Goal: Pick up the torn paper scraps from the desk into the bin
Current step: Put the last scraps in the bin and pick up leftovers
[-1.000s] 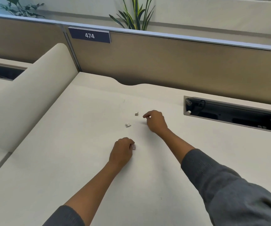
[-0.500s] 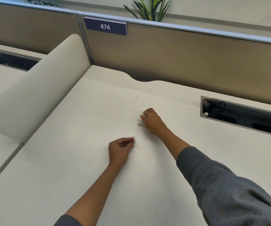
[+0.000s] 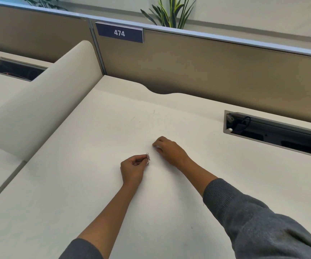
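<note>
The left hand (image 3: 132,170) is hovering just above the pale surface (image 3: 76,184), its grip nipping one small white scrap (image 3: 148,157) between thumb and forefinger, the other fingers curled in. The right hand (image 3: 169,150) is pressing down a little farther back, knuckles up and fingers curled under; a pale fleck (image 3: 157,146) is showing at its fingertips, which is probably a second scrap being pinched off the surface, though I cannot tell whether that grip is holding it yet. The risk, as I judge it, is losing pieces this small: the left pinch is catching only an edge, so a quick swing could flick the scrap away, and the right fingers could slide their piece along the smooth top instead of lifting it. The bin is not showing anywhere, so the carry may be long. Counted: two hands, one scrap clearly seen, one likely scrap under the right fingers, no loose scraps visible elsewhere, one open cable tray (image 3: 274,133) at the right.
</note>
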Motion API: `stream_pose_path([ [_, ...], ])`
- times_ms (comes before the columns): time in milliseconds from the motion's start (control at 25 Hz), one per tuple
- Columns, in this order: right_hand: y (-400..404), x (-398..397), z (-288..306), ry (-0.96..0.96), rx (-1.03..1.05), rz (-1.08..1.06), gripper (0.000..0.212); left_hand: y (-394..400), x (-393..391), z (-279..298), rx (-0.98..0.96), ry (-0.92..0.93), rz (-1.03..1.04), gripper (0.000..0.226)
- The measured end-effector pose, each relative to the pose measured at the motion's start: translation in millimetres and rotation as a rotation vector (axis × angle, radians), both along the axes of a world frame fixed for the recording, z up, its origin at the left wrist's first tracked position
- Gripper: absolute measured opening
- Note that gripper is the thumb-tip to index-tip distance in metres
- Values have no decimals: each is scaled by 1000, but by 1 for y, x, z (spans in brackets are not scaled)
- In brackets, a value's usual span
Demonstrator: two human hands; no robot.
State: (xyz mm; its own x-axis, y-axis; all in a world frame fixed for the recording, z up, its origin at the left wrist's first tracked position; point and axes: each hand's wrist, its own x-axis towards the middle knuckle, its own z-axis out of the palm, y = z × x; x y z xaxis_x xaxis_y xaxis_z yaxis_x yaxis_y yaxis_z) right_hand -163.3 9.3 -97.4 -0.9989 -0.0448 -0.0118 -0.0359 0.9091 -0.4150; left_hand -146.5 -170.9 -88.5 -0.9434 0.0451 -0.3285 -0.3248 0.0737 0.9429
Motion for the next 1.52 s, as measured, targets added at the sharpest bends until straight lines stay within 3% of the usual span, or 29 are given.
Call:
stream_pose_path([
  [200, -2, 38, 1, 1, 104, 83, 21, 2, 15, 2, -31, 2, 43, 11],
  [320, 0, 74, 0, -13, 34, 8, 21, 3, 27, 5, -57, -14, 17, 13],
  [400, 0, 98, 5, -55, -217, -197, 22, 5, 36, 7, -73, -38, -11, 17],
  [560, 11, 145, 21, -184, -951, -656, 18, 21, 64, 17, -148, -66, -145, 12],
  [720, 26, 185, 41, -222, -1551, -927, 14, 59, 99, 41, -301, 90, -396, 7],
  [1000, 71, 253, 48, -128, -1898, -998, 14, 145, 175, 74, -473, 437, -853, 8],
  [1080, 83, 268, 45, -80, -1947, -1029, 6, 164, 192, 76, -495, 471, -903, 12],
  [1200, 105, 297, 47, -35, -2063, -1056, 18, 191, 216, 84, -468, 488, -902, 7],
  [1280, 117, 315, 53, -2, -2138, -1062, 26, 209, 228, 91, -395, 427, -885, 13],
  [1440, 145, 341, 53, 81, -2309, -1144, 24, 242, 232, 98, -135, -25, -843, 32],
  [1520, 161, 353, 49, 89, -2340, -1139, 27, 258, 236, 104, -11, -143, -881, 34],
])
